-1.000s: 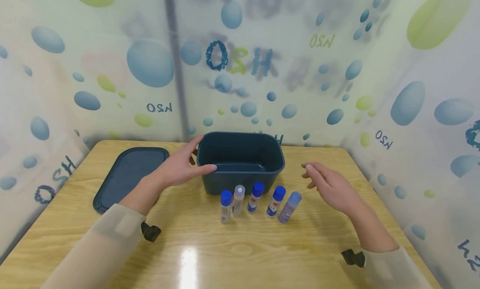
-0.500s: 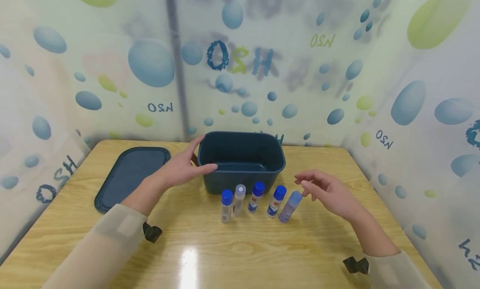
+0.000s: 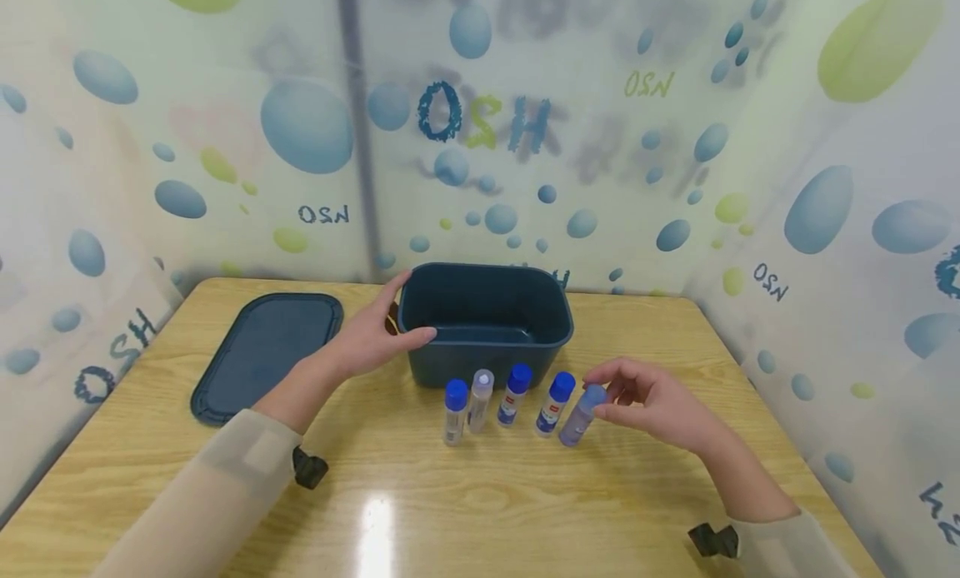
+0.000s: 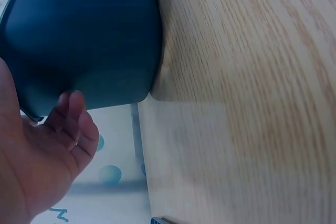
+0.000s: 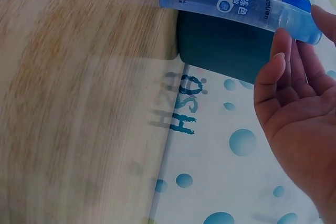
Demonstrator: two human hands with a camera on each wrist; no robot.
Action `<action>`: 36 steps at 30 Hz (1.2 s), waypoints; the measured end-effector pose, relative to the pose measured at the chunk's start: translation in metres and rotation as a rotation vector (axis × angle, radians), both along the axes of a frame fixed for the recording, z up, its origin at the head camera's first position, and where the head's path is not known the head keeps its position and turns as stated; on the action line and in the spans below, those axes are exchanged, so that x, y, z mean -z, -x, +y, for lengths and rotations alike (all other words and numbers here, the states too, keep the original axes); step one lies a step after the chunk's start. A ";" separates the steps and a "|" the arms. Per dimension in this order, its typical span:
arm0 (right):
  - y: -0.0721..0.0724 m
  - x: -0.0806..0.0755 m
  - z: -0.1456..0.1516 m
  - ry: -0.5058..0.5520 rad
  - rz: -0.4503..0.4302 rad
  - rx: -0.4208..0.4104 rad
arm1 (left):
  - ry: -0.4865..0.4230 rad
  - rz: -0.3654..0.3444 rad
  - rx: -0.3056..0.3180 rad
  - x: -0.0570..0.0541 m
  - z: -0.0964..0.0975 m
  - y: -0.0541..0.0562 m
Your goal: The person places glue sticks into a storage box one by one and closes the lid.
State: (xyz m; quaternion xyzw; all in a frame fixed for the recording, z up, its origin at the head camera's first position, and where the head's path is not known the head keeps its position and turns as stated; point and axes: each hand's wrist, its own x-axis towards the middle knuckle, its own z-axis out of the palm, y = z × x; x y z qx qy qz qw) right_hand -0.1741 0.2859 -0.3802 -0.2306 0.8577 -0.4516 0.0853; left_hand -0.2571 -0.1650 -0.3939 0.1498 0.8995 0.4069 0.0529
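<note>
A dark blue bin (image 3: 450, 364) stands on the table. My left hand (image 3: 371, 341) holds its left end, thumb over the front rim and index finger along the back corner; in the left wrist view the other fingers curl by the end wall. In front stands a row of glue bottles. Rightmost is a purplish translucent glue bottle (image 3: 577, 424) with a light blue cap. My right hand (image 3: 652, 399) has thumb and index finger around that cap. Beside it is a glue bottle (image 3: 551, 411) with a dark blue cap; another glue bottle (image 3: 481, 403) has a clear cap.
A dark blue lid (image 3: 270, 353) lies flat at the left, partly behind my left forearm. Two more blue-capped bottles, one white-labelled bottle (image 3: 508, 405) and one clear bottle (image 3: 455, 420), stand in the row. A patterned curtain (image 3: 637, 161) closes off the back and sides.
My right hand has moved left and down from beside the row to the purplish glue bottle's cap. My left hand has stayed on the bin, and the bottles stand where they were.
</note>
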 end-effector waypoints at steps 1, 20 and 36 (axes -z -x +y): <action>-0.001 0.000 0.000 0.001 -0.005 0.000 | -0.004 -0.002 -0.002 0.000 0.000 0.000; -0.002 0.003 -0.001 0.015 -0.005 0.002 | -0.019 -0.021 -0.006 -0.006 -0.001 0.003; -0.011 -0.013 0.010 0.092 0.186 0.052 | -0.052 -0.003 -0.024 -0.003 0.000 0.001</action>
